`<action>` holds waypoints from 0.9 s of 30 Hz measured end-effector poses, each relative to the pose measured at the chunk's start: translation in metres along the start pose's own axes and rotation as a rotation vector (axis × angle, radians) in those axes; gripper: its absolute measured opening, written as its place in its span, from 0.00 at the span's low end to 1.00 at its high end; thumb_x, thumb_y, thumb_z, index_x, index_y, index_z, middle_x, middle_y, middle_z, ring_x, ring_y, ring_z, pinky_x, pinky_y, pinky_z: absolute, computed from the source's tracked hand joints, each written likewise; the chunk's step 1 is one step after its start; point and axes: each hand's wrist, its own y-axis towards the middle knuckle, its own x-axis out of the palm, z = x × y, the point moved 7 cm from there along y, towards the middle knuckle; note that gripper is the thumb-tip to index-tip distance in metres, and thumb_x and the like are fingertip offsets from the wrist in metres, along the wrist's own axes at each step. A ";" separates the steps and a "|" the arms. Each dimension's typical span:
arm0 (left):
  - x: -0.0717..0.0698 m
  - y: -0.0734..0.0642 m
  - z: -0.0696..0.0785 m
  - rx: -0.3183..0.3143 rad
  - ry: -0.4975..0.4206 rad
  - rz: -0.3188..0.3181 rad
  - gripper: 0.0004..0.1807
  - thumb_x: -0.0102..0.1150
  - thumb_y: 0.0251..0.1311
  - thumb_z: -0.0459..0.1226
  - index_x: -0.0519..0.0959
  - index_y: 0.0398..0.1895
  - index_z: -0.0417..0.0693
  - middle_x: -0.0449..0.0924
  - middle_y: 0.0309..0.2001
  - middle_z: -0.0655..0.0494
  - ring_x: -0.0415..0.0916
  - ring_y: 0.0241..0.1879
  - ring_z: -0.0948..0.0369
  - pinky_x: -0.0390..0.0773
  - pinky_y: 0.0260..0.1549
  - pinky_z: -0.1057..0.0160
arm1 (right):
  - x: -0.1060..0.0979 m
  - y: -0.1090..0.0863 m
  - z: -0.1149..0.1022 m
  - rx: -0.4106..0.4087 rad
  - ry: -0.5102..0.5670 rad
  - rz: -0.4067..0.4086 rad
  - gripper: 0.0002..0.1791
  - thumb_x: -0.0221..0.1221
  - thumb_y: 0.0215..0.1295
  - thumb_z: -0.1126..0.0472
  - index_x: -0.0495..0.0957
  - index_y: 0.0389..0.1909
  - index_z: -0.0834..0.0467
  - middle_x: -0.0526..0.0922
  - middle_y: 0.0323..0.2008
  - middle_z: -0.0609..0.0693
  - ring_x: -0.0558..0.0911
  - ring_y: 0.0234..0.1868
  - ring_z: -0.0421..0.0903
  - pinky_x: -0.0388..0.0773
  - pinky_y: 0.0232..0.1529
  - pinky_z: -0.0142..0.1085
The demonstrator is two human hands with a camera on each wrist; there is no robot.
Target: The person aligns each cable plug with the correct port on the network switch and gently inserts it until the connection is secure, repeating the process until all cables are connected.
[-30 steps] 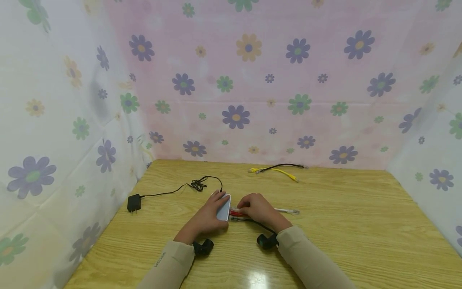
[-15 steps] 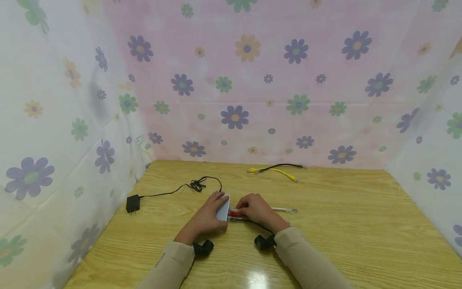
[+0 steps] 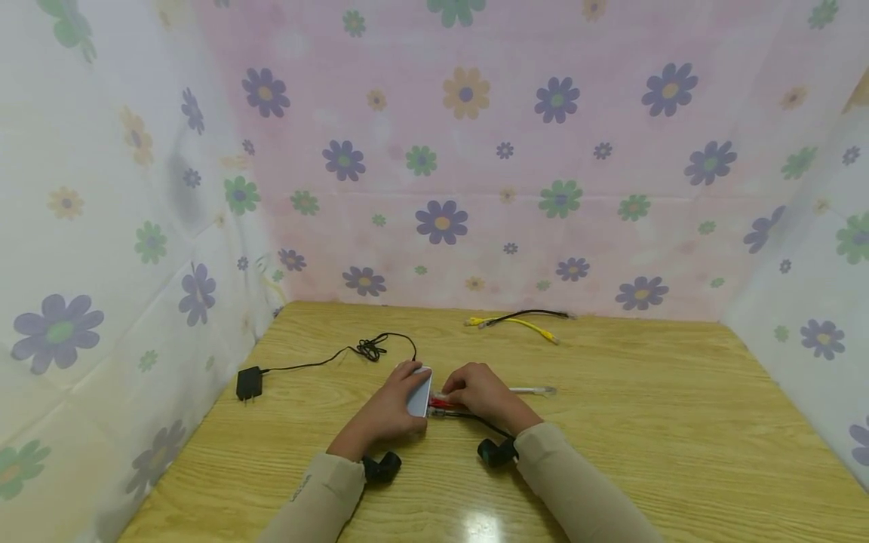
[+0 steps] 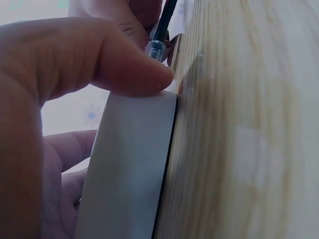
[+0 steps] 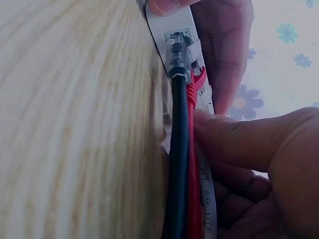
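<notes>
My left hand point(image 3: 390, 403) grips a white network switch box point(image 3: 421, 392) flat on the table, thumb on the near side. In the left wrist view that thumb presses the end of the box point(image 4: 132, 159). My right hand point(image 3: 482, 392) pinches a white network cable point(image 3: 532, 391) close to the ports; its plug is largely hidden by the fingers. A black network cable point(image 5: 178, 149) with a clear plug point(image 5: 178, 57) sits at one port in the right wrist view. Beside it, a red network cable point(image 5: 192, 164) runs into the neighbouring port.
A black power adapter point(image 3: 249, 383) lies at the left, its thin cord point(image 3: 370, 348) running to the box. Toward the back lie a yellow network cable point(image 3: 519, 322) and another black network cable point(image 3: 536, 311). Flowered cloth point(image 3: 441, 151) encloses the wooden table point(image 3: 665, 400).
My right hand and the white cable have shifted slightly left toward the box. The left hand keeps its hold on the box.
</notes>
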 end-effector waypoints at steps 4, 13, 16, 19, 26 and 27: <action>0.001 0.000 -0.002 -0.009 -0.002 -0.004 0.46 0.64 0.42 0.41 0.63 0.73 0.54 0.52 0.75 0.52 0.55 0.70 0.48 0.72 0.44 0.53 | 0.001 0.001 0.002 0.011 0.029 -0.015 0.09 0.59 0.64 0.64 0.87 0.38 0.51 0.86 0.38 0.45 0.81 0.39 0.41 0.78 0.39 0.37; 0.002 0.000 -0.002 -0.010 -0.024 -0.011 0.47 0.63 0.42 0.40 0.62 0.73 0.53 0.51 0.75 0.51 0.57 0.68 0.48 0.71 0.44 0.53 | 0.002 0.003 -0.001 0.003 0.043 -0.031 0.10 0.59 0.64 0.64 0.88 0.36 0.49 0.86 0.36 0.43 0.81 0.38 0.40 0.78 0.39 0.37; 0.002 0.000 -0.002 -0.014 -0.021 -0.004 0.46 0.63 0.42 0.41 0.63 0.73 0.54 0.51 0.75 0.51 0.55 0.70 0.48 0.71 0.44 0.53 | 0.001 0.002 -0.001 0.006 0.037 -0.031 0.10 0.59 0.64 0.63 0.88 0.37 0.49 0.86 0.37 0.43 0.81 0.39 0.40 0.78 0.39 0.38; 0.002 0.000 -0.002 -0.025 -0.022 0.003 0.46 0.64 0.42 0.41 0.63 0.73 0.55 0.52 0.75 0.52 0.50 0.73 0.47 0.71 0.47 0.51 | 0.001 0.001 -0.002 0.008 0.029 -0.026 0.10 0.59 0.64 0.64 0.88 0.37 0.50 0.87 0.38 0.44 0.82 0.39 0.41 0.78 0.39 0.38; 0.002 0.000 -0.002 -0.042 -0.023 0.009 0.47 0.64 0.41 0.42 0.64 0.73 0.55 0.52 0.75 0.52 0.46 0.76 0.46 0.70 0.49 0.50 | 0.002 0.001 -0.002 0.020 0.010 -0.010 0.09 0.59 0.64 0.63 0.87 0.37 0.50 0.87 0.35 0.44 0.82 0.36 0.40 0.78 0.38 0.38; 0.002 -0.001 -0.003 -0.042 -0.024 0.010 0.46 0.64 0.42 0.42 0.64 0.73 0.55 0.52 0.76 0.52 0.45 0.76 0.46 0.70 0.49 0.49 | 0.003 0.001 -0.003 0.022 0.006 -0.008 0.08 0.59 0.64 0.63 0.87 0.37 0.50 0.86 0.35 0.44 0.81 0.36 0.40 0.77 0.38 0.38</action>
